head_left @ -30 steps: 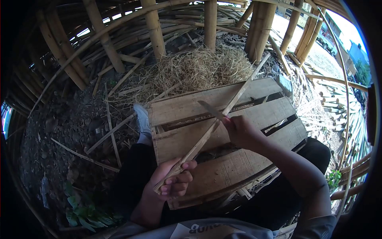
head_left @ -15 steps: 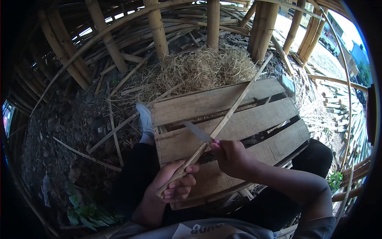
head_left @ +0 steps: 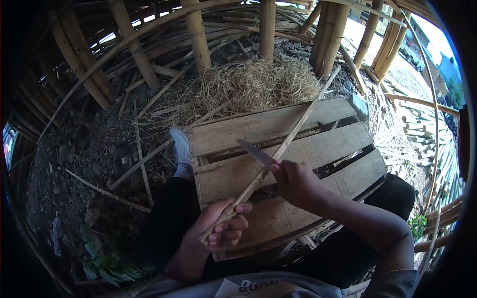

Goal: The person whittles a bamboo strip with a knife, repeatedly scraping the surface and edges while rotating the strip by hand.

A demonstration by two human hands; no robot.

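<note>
My left hand [head_left: 221, 226] is wrapped round the near end of a long bamboo strip [head_left: 298, 126]. The strip slants away from me to the upper right, over a slatted wooden table [head_left: 238, 131]. In my right hand [head_left: 297, 183] is a knife [head_left: 254, 151] with a pinkish handle, mostly hidden by the fingers. Its blade points to the upper left and lies against the strip, roughly midway along it. Both hands are above the near slats of the table.
A heap of pale shavings [head_left: 258, 82] lies beyond the table. Upright bamboo posts [head_left: 197, 42] stand behind it. Loose strips [head_left: 142, 154] lie on the dirt at left, near my shoe [head_left: 181, 146]. Cut bamboo poles [head_left: 425, 144] are stacked at right, and a leafy plant [head_left: 107, 263] grows at lower left.
My right hand and the knife have slid a short way up along the strip, away from my left hand. The left hand has barely moved and keeps its grip.
</note>
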